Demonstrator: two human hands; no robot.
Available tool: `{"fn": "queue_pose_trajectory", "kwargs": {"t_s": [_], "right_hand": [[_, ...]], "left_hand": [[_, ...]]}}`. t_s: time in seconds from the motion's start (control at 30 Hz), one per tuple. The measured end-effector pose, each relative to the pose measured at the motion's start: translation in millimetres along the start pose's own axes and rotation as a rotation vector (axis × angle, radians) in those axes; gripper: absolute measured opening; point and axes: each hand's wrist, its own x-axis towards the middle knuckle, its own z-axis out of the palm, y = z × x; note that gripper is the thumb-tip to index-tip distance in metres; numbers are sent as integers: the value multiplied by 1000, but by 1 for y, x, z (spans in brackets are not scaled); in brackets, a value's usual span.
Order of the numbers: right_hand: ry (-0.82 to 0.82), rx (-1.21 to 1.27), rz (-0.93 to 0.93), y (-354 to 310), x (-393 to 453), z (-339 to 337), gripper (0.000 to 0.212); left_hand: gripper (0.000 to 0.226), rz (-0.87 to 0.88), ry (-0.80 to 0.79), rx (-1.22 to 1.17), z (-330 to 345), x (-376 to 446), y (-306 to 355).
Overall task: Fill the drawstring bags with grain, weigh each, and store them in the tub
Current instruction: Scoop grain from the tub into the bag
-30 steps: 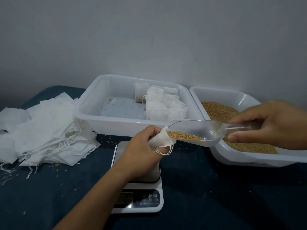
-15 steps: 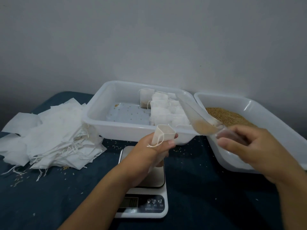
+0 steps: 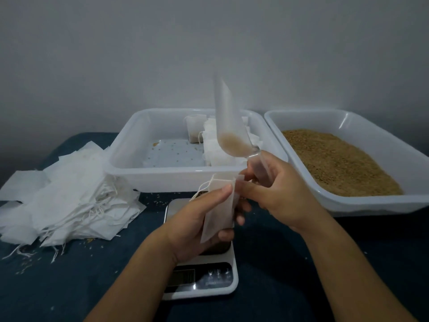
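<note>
A: The drawstring bag [image 3: 218,210] sits in the left hand [image 3: 197,224], above the scale [image 3: 204,282] — thumb curled against its front, fingers wrapped behind. Its top edge is near the right hand.

B: And the right hand [image 3: 278,189]?

A: Its fingers are closed round the handle of the clear scoop [image 3: 228,126], which stands nearly upright, mouth pointing up. A little grain [image 3: 232,145] has settled in the scoop's base, by the handle. The thumb reaches over and touches the top of the bag.

B: Is this bag filled, then?

A: I cannot tell; it hangs rather flat, so I would guess not much is in it. It has yet to be weighed and stored.

B: What about the rest?

A: The storage tub [image 3: 125,159] holds a cluster of filled bags [image 3: 218,147] along its right side; the rest of its floor shows only stray grains. The grain tray [image 3: 394,201] on the right is well stocked. A large heap of empty bags [image 3: 69,196] lies left of the tub — so most of the work remains, I judge.
</note>
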Motion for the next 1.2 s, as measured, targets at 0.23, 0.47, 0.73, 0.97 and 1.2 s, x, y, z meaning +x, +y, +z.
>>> {"fn": "queue_pose_trajectory", "kwargs": {"t_s": [0.23,0.47,0.73,0.97,1.2], "right_hand": [[235,-131,-98,4,1,3,28],[343,-160,-142,16,2,3,22],[246,-284,-54,29,0,9,23],[270,-244,-67,31,-5,28,24],[295,-216,-69,28,-7,32,21]], "left_hand": [[58,137,22,17,-15,6,1],[19,348,373,440,-17,16,-5],[17,380,515,575,-25,10,3],[18,349,466,550,-37,-6,3],[19,331,448,571,-36,-12,4]]}}
